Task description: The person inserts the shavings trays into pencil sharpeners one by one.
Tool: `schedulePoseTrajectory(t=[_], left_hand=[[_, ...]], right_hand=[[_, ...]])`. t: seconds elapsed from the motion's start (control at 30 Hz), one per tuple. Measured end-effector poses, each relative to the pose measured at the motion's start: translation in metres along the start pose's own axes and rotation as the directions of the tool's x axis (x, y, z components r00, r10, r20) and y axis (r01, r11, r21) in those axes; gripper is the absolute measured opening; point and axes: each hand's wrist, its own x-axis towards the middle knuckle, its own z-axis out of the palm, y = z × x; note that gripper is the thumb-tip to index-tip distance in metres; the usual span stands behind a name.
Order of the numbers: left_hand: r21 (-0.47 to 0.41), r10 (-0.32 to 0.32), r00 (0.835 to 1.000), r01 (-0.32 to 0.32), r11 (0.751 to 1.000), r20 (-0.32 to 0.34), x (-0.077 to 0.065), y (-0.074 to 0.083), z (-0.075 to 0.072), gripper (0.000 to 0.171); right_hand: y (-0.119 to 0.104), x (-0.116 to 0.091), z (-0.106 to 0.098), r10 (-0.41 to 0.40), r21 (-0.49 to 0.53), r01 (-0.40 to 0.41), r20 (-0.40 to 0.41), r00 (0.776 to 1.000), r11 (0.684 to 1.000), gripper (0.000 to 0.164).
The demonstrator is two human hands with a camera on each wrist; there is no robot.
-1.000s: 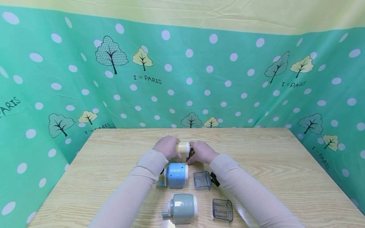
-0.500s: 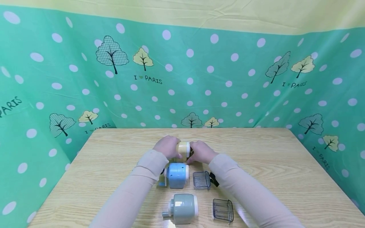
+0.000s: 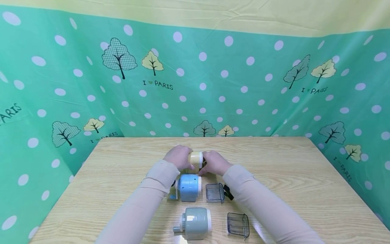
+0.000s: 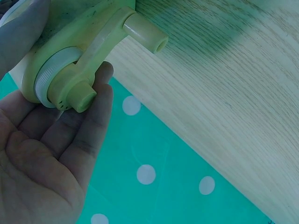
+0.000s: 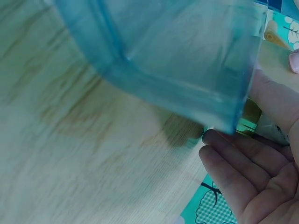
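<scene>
In the head view, a yellow hand-crank pencil sharpener [image 3: 194, 162] with a white front rim lies at the far middle of the table. My left hand [image 3: 179, 158] grips its body from the left; its crank handle [image 4: 105, 46] shows in the left wrist view, above the fingers. My right hand [image 3: 217, 162] holds thumb and fingers round the dark part at the sharpener's white front end. In the right wrist view a shiny amber part [image 5: 250, 116] shows between thumb and fingers. A clear drawer [image 3: 215, 193] lies beside my right wrist and looms large in the right wrist view.
Nearer me are a blue pencil sharpener [image 3: 189, 187] and a grey-green one [image 3: 196, 223], cranks to the left. A second clear drawer [image 3: 238, 225] lies right of the grey-green one. A green dotted curtain [image 3: 237, 84] stands behind the wooden table [image 3: 122, 176].
My right wrist has shifted slightly left, and the clear drawer beside it has slid a little left too. Both hands stay at the yellow pencil sharpener.
</scene>
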Motion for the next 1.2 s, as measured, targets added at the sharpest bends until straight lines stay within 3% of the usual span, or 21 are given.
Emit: schedulePoseTrajectory(t=[1.2], left_hand=[[0.005,0.016,1.0,-0.016,1.0,-0.005,-0.0004,-0.0015,0.0003,0.042]], right_hand=[[0.0004,0.0001,0.0044,-0.022,0.046,0.024,-0.038,0.999,0.999,0.052]])
